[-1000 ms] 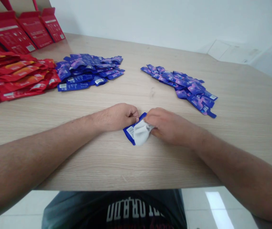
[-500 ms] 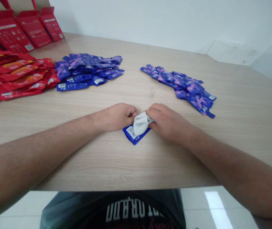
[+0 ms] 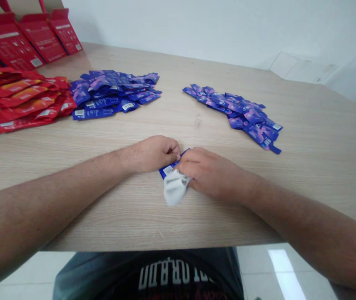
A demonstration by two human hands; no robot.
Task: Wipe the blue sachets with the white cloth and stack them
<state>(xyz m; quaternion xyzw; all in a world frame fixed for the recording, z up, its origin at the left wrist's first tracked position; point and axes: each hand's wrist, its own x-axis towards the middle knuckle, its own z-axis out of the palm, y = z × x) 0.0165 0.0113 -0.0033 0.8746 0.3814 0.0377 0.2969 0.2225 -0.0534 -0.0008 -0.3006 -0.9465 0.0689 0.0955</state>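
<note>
Fingers shut: left hand (image 3: 149, 154) on blue foil sachet (image 3: 168, 170), right hand (image 3: 210, 177) on crumpled white cloth (image 3: 175, 189).
Blue sachet pile (image 3: 112, 93), second blue pile (image 3: 237, 112) on pale wood bench (image 3: 128, 216).

Bright, even light fills my view; glare streaks the floor tiles (image 3: 279, 262), and the white cloth (image 3: 175, 187) blurs beside my fingers (image 3: 185, 166).

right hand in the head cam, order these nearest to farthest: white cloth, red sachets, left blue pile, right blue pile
From the right hand, nearest first:
1. white cloth, at its fingers, front centre of the table
2. right blue pile, ahead and to the right
3. left blue pile, ahead and to the left
4. red sachets, far left
</note>
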